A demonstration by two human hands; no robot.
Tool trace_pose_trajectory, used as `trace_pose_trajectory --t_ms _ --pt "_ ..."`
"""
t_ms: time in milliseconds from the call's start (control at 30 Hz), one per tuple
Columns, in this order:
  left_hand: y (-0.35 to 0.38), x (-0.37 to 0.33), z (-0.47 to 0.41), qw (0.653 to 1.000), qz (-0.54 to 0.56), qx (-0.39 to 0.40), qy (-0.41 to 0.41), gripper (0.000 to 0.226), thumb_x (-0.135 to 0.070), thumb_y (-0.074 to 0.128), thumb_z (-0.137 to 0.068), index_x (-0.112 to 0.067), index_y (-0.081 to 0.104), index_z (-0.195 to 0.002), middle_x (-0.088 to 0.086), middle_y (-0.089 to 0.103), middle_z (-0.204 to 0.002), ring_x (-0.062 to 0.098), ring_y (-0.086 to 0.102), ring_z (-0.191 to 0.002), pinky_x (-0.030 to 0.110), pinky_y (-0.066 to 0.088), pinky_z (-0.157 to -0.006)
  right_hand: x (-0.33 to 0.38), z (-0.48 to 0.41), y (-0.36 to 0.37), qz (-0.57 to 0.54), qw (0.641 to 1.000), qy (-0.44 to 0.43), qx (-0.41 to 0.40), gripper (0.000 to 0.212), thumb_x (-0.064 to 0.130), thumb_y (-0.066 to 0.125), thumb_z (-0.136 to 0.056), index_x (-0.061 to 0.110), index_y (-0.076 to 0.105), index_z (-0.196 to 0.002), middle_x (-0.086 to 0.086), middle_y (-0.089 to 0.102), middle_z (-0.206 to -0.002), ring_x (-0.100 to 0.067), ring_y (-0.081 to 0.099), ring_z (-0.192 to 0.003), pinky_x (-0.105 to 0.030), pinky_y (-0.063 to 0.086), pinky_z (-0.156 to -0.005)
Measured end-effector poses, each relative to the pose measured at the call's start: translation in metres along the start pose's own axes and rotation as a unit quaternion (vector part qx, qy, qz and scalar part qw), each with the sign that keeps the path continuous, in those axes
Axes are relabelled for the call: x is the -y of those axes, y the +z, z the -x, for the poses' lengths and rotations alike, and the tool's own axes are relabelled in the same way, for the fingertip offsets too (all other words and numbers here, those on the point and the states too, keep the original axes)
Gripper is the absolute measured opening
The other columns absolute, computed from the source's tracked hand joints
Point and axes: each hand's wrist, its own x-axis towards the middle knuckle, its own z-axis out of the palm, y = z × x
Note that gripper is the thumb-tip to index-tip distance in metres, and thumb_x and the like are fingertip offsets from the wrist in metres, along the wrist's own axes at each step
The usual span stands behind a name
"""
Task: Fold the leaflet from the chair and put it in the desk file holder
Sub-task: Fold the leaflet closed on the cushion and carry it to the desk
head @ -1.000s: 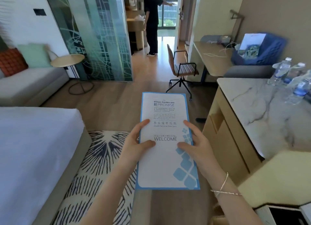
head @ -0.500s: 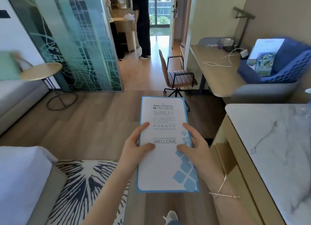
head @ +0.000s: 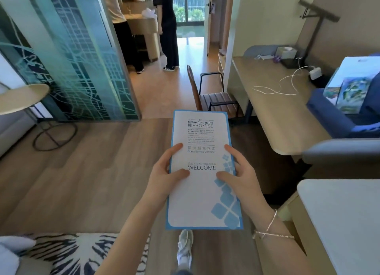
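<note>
A tall white leaflet (head: 202, 194) with a blue border and the word WELCOME is held upright in front of me, above the wood floor. My left hand (head: 164, 176) grips its left edge with the thumb on the front. My right hand (head: 239, 178) grips the right edge the same way. The leaflet looks closed and flat. Ahead stands a brown desk chair (head: 211, 95) with its seat bare. To the right is the wooden desk (head: 273, 110). A blue mesh file holder (head: 337, 118) with papers in it sits at the desk's right end.
A white cable and charger (head: 287, 83) lie on the desk, with a tissue box (head: 286, 51) and a lamp behind. Two people (head: 164, 27) stand in the doorway ahead. A glass partition (head: 82, 58) and round side table (head: 22, 97) are left; a marble counter (head: 345, 223) is right.
I have walked forward: the desk, chair and file holder are nearer and larger, and the bed has slid out of view. Both hands keep the same hold on the leaflet.
</note>
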Motion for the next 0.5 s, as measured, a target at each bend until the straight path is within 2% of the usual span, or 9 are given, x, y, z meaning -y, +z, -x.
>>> trace_pose_trajectory --t_ms 233,333,400,433,500 --pt "0.029 -0.021 -0.192 0.996 -0.003 0.088 0.0 0.065 0.001 0.071 -0.065 -0.032 0.064 -0.121 0.012 0.067 -0.127 0.034 0.065 -0.113 0.053 0.055 -0.092 0.017 -0.157 -0.014 -0.027 0.996 -0.021 -0.086 0.066 -0.01 0.068 -0.082 0.036 0.054 -0.126 -0.007 0.072 -0.118 -0.032 0.071 -0.1 -0.055 0.057 -0.086" --pt "0.055 -0.035 -0.268 0.989 -0.017 0.147 -0.002 0.066 0.0 0.072 -0.067 -0.035 0.066 -0.122 0.005 0.071 -0.122 0.033 0.068 -0.109 0.052 0.057 -0.09 0.029 -0.213 -0.033 -0.031 0.989 -0.042 -0.141 0.068 -0.013 0.065 -0.082 0.033 0.054 -0.129 -0.001 0.077 -0.106 -0.024 0.074 -0.093 -0.039 0.062 -0.075" --pt "0.079 -0.041 -0.313 0.981 -0.025 0.192 -0.004 0.066 0.002 0.073 -0.069 -0.039 0.066 -0.12 0.005 0.073 -0.119 0.028 0.071 -0.102 0.044 0.06 -0.082 0.039 -0.243 -0.047 -0.021 0.981 -0.05 -0.185 0.069 -0.015 0.064 -0.082 0.029 0.051 -0.133 0.006 0.079 -0.098 -0.015 0.075 -0.085 -0.026 0.059 -0.066" --pt "0.092 -0.043 -0.333 0.977 -0.026 0.212 -0.005 0.066 0.005 0.072 -0.071 -0.041 0.067 -0.119 0.005 0.073 -0.117 0.025 0.072 -0.098 0.039 0.061 -0.077 0.044 -0.255 -0.055 -0.017 0.977 -0.054 -0.207 0.069 -0.016 0.063 -0.082 0.029 0.051 -0.132 0.007 0.079 -0.097 -0.013 0.075 -0.083 -0.023 0.058 -0.064" --pt "0.119 -0.042 -0.369 0.969 -0.025 0.247 -0.014 0.067 0.008 0.071 -0.072 -0.041 0.067 -0.117 0.004 0.074 -0.116 0.023 0.073 -0.096 0.033 0.06 -0.072 0.052 -0.275 -0.072 -0.011 0.966 -0.062 -0.25 0.069 -0.017 0.063 -0.081 0.035 0.053 -0.127 0.003 0.077 -0.103 -0.013 0.073 -0.088 -0.027 0.06 -0.07"
